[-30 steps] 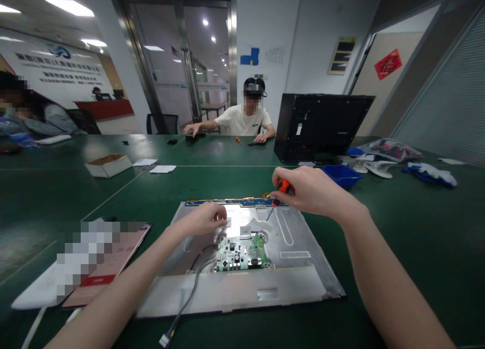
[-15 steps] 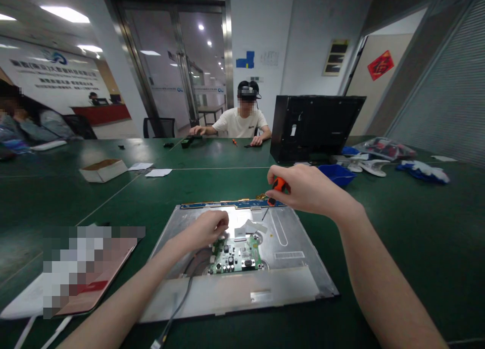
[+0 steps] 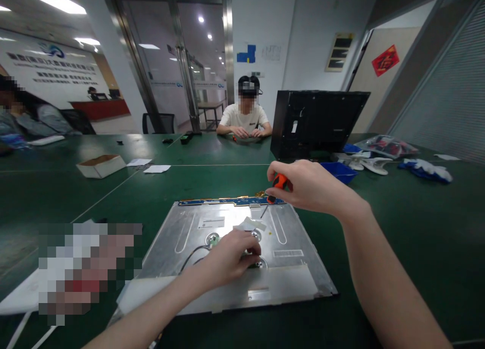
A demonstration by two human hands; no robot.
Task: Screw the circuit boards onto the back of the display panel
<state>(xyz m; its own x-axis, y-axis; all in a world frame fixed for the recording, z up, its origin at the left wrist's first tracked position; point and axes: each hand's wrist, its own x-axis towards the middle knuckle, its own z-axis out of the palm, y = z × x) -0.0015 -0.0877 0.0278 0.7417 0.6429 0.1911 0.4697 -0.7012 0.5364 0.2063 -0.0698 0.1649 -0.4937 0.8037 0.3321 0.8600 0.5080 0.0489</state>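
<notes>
Gripping the orange screwdriver (image 3: 279, 183) tightly, its tip above the metal back panel (image 3: 227, 238) lying on the desk (image 3: 397, 228), the right hand (image 3: 306, 187) could slip and gouge the ribbon cable (image 3: 250, 222) while the left hand (image 3: 231, 258), curled onto something hidden mid-panel, jolts the panel.

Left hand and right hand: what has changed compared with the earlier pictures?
The left hand moved from the panel's upper middle toward the wearer and now covers the green circuit board. The right hand still holds the orange screwdriver above the metal panel, which stays flat.
</notes>
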